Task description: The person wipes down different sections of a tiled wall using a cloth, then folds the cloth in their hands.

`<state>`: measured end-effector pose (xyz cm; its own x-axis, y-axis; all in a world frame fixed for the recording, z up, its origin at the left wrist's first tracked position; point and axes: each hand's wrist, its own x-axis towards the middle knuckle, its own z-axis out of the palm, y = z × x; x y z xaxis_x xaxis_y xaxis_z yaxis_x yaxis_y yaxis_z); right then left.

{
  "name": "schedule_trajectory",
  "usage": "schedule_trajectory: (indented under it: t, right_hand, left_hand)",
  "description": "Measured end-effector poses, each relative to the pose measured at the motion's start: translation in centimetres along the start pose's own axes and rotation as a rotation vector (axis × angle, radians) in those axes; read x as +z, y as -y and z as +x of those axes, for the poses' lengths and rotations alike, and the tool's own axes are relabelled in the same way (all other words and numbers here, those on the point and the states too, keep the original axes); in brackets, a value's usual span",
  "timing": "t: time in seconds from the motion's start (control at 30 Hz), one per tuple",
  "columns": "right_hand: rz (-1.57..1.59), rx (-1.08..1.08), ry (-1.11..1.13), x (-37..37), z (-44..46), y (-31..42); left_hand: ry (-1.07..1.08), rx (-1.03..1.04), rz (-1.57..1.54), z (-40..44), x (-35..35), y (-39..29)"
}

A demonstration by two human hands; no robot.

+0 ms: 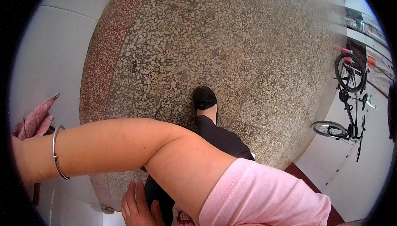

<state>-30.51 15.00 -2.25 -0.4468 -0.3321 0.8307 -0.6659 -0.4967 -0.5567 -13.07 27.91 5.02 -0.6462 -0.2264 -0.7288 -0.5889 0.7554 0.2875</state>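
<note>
My right arm, in a pink sleeve and with a silver bangle [58, 152] at the wrist, stretches across to the left edge. Only a little of my right hand [24, 174] shows there, and the dark border cuts off its fingers. Beside that wrist hangs a crumpled pink cloth [37, 120] against the pale wall; whether the hand grips it is hidden. Low in the picture, my left hand [138, 207] has its fingers extended and its thumb apart, near my dark clothing, with nothing visible in it.
Speckled stone floor [231, 39] spreads around my black shoe [204, 97], with a reddish border strip [109, 44] along the pale wall [62, 27]. A dark reddish bar-like piece [36, 193] shows by the wall. Far right stands a black bicycle [350, 112].
</note>
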Motion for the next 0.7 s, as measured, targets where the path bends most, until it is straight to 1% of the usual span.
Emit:
schedule_trajectory:
  t: [0.53, 0.7]
  right_hand:
    - [0.004, -0.012, 0.02, 1.1, 0.3, 0.1]
    - [0.004, -0.012, 0.024, 1.2, 0.4, 0.0]
  left_hand:
    - [0.024, -0.05, 0.026, 0.2, -0.1, -0.2]
    - [0.013, -0.031, 0.023, 0.0, 0.0, -0.1]
